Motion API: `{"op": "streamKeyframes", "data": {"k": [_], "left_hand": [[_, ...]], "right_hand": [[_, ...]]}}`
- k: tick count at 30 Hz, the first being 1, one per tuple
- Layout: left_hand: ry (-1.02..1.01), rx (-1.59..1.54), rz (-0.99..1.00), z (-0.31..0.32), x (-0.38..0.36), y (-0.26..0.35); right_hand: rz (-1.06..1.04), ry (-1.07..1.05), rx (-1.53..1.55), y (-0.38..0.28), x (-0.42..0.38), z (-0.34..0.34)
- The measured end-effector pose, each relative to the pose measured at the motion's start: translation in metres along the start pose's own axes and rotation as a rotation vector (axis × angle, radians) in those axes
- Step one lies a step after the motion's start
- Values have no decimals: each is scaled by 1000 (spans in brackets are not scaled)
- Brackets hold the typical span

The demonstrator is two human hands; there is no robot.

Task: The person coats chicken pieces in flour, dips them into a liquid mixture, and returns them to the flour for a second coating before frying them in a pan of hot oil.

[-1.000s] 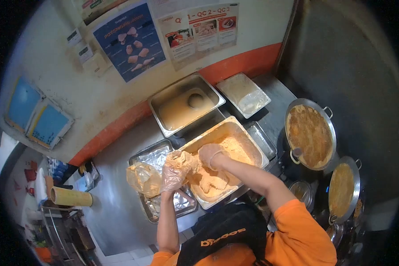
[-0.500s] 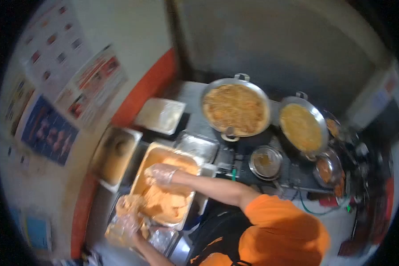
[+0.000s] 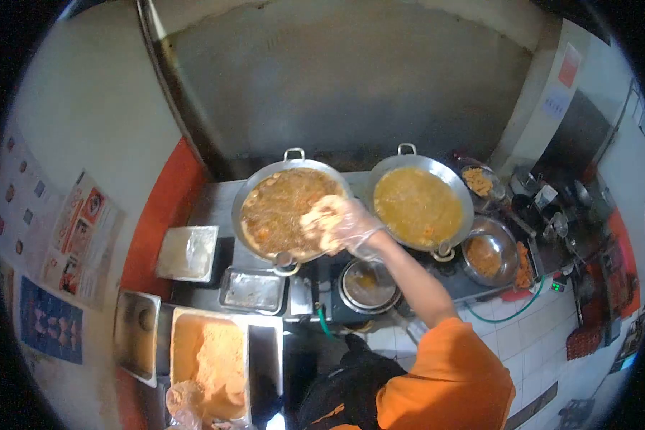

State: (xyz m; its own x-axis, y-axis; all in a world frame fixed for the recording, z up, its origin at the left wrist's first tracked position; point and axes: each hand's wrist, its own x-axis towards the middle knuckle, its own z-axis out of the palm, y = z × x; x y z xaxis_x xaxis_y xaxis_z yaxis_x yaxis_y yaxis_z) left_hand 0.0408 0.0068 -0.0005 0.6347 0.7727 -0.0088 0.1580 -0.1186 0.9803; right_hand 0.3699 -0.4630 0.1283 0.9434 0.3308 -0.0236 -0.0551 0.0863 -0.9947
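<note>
My right hand [image 3: 362, 228], in a clear plastic glove, grips a pale, flour-coated chicken piece [image 3: 322, 222] above the near right part of the left wok [image 3: 245, 192]. Brown, bubbling oil [image 3: 283, 201] with frying pieces fills that wok. At the bottom left, my left hand [image 3: 188, 417], gloved too and partly cut off by the frame edge, holds another coated chicken piece [image 3: 184, 396]. It is at the near left corner of a deep metal tray [image 3: 247, 331], which contains orange-tinted flour [image 3: 216, 358].
Right of the first wok stands a second wok [image 3: 468, 208] of yellowish oil. A round pot [image 3: 369, 287] sits between and nearer. Metal bowls [image 3: 510, 247] and fried pieces [image 3: 524, 266] lie farther right. Shallow metal trays [image 3: 252, 290] line the left counter; a green hose [image 3: 512, 317] crosses the right side.
My right hand has left the flour tray and moved to above the left wok with a coated piece. The view has swung right; my left hand now shows at the bottom edge.
</note>
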Motion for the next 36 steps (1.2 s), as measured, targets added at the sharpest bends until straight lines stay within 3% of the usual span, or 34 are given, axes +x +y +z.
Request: {"op": "streamKeyframes", "data": {"k": [2, 5, 7, 9, 11, 14, 15, 17, 19, 22, 23, 24, 27, 28, 30, 32, 33, 35, 36], "left_hand": [[50, 29, -6, 21, 0, 8], [136, 52, -26, 50, -6, 19], [190, 61, -43, 63, -10, 24], [233, 71, -55, 72, -15, 27], [272, 78, -64, 74, -19, 28], [332, 74, -78, 70, -27, 26], [354, 67, -82, 64, -32, 25], [393, 18, -87, 44, -45, 23], [419, -19, -104, 31, -59, 20], [363, 252, -173, 22, -57, 20], [313, 419, -206, 15, -49, 20], [387, 398, -151, 31, -50, 44], [325, 590, -22, 24, -32, 57], [309, 604, 23, 22, -23, 51], [187, 623, -176, 23, -4, 59], [106, 682, -82, 10, 29, -4], [78, 685, -110, 9, 38, -42], [79, 763, -180, 1, 40, -48], [57, 774, -236, -3, 32, -34]], "right_hand": [[75, 119, 18, 7, 6, -91], [-210, 359, -758, 47, 19, -233], [94, 527, -1132, 100, 44, -341], [43, 496, -1313, 96, 43, -385], [196, 538, -1288, 120, 57, -435], [217, 663, -1281, 172, 68, -498], [168, 758, -1101, 211, 69, -538], [376, 653, -728, 212, 79, -543], [196, 619, -968, 190, 86, -536], [-104, 589, -1139, 103, 107, -444], [-120, 561, -1170, 65, 116, -397], [-143, 550, -1205, 31, 115, -344], [-502, 315, -1014, 12, 128, -238], [-530, 212, -946, -7, 109, -158], [-679, -99, -812, -2, 86, -34], [-709, -415, -887, -7, 50, 103], [-634, -643, -783, 15, 44, 155], [-242, -1005, -756, 80, 31, 256], [-360, -1170, -984, 119, 35, 301]]}}
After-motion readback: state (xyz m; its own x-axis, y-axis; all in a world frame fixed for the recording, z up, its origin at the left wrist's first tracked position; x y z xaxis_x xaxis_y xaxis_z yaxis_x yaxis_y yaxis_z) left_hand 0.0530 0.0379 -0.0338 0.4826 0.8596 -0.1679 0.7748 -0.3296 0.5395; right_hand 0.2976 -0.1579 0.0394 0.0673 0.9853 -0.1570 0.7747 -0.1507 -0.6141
